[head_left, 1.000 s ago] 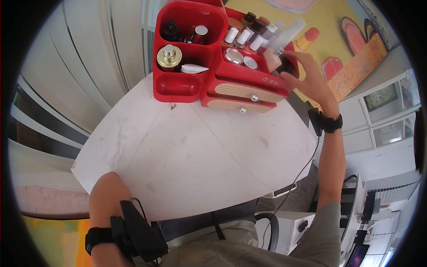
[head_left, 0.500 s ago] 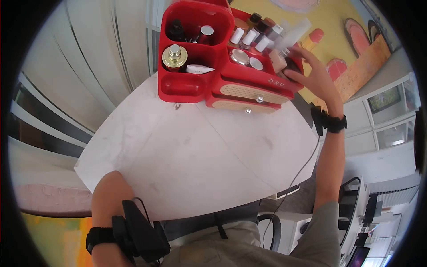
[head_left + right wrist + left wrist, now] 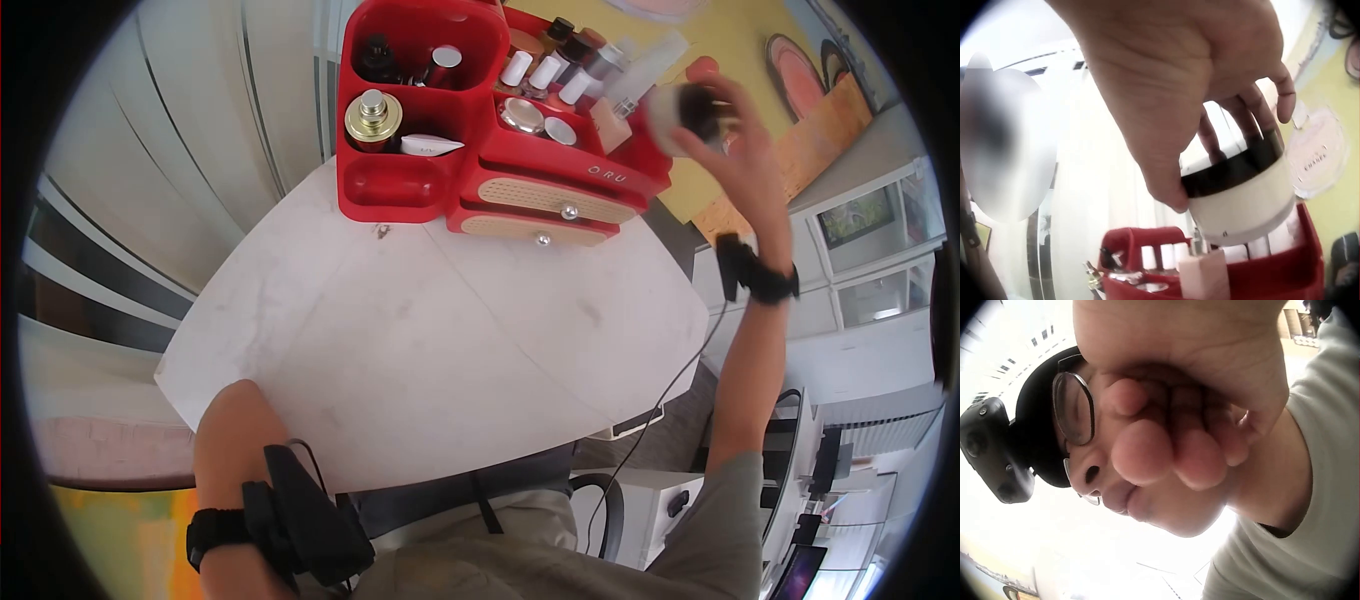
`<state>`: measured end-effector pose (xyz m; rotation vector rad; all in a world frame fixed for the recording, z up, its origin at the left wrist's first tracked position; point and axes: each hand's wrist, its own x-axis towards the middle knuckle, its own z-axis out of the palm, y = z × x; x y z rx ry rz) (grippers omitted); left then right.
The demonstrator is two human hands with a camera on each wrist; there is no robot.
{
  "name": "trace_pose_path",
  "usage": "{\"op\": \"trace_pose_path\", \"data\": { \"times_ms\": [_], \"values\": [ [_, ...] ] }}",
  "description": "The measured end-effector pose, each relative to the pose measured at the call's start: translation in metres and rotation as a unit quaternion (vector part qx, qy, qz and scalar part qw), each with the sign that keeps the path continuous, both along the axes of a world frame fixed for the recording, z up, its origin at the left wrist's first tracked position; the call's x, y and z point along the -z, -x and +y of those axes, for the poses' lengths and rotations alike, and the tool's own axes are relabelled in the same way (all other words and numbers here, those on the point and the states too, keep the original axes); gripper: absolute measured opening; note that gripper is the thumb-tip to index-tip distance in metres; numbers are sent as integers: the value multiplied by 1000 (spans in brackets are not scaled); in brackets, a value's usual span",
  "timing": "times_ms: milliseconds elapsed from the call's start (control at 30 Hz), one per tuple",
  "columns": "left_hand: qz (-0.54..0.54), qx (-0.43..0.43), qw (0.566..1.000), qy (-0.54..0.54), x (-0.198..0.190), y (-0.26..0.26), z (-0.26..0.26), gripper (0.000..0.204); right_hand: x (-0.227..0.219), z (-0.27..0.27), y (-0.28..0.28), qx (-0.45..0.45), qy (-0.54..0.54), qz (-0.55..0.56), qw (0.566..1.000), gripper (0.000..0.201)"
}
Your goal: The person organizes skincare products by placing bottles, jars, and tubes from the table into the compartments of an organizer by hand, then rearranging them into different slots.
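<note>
Fingers (image 3: 1200, 459) of your left hand (image 3: 1182, 375) curl loosely towards the palm, with nothing visible in them, and your left forearm (image 3: 235, 440) comes down at the near left of the white desk (image 3: 430, 330). Further off, at the back of the desk, stands a red organizer (image 3: 395, 212). Its right part has two drawers with beige fronts, the upper drawer (image 3: 540, 197) and the lower drawer (image 3: 515, 227), each with a round silver knob. On the left side, a bottle with a gold collar (image 3: 373, 122) stands in the middle compartment next to a white tube (image 3: 431, 146). Above the drawers lie a round silver compact (image 3: 521, 115) and a smaller round disc (image 3: 560, 131), with a pink bottle (image 3: 609, 127) to their right and small white-capped bottles (image 3: 545, 73) behind. Your right hand (image 3: 745, 165) pinches a white jar (image 3: 1241, 206) by its black lid (image 3: 1235, 169), thumb on one side and fingers on the other. You have it raised and slightly tilted at the organizer's right end; whether it is directly over the rim or just beside it, you cannot tell. Past it all is a yellow panel (image 3: 725, 45) with cosmetics pictured on it.
</note>
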<state>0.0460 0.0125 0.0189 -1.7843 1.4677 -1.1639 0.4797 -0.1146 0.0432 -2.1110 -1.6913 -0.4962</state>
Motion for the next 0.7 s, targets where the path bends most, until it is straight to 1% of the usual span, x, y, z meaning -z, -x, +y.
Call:
{"op": "trace_pose_path", "data": {
  "times_ms": [33, 67, 100, 133, 167, 233, 300, 367, 433, 467, 533, 633, 667, 700],
  "values": [
    [-19, -20, 999, 20, 3, 1, -2, 36, -8, -16, 17, 11, -68, -24, 997, 61],
    [-17, -21, 999, 20, 8, 2, -5, 36, -11, -33, 34, 23, -65, -7, 998, 61],
    [-48, -23, 997, 51, 15, 4, -9, 37, -10, -51, 52, 34, -62, 11, 997, 61],
    [-80, -24, 993, 81, 18, 5, -10, 38, -3, -68, 66, 24, -3, 23, 999, 62],
    [-80, -25, 993, 80, 18, 5, -10, 38, 6, -84, 78, 14, 55, 34, 998, 63],
    [-48, 21, 995, 84, 16, 0, -8, 40, 39, -100, 101, -30, 144, 138, 980, 66],
    [-48, 11, 995, 92, 16, -1, -9, 40, 78, -109, 113, -26, 214, 191, 958, 67],
    [-45, 0, 994, 102, 15, -1, -10, 40, 112, -113, 119, -32, 216, 195, 956, 65],
    [-9, 20, 996, 82, 13, 0, -9, 40, 133, -113, 119, -26, 222, 192, 956, 65],
    [-8, 21, 996, 83, 17, 5, -12, 40, 141, -113, 119, -22, 220, 186, 957, 66],
    [-73, -50, 993, 72, 25, 17, -19, 39, 148, -111, 119, -17, 223, 174, 959, 68],
    [-89, -51, 993, 66, 28, 18, -16, 39, 138, -103, 116, -13, 225, 166, 960, 70],
    [-89, -52, 993, 65, 28, 17, -17, 39, 126, -98, 112, -19, 187, 148, 971, 72],
    [-92, -60, 990, 89, 29, 16, -18, 39, 111, -90, 103, -23, 149, 130, 980, 73]
  ]
}}
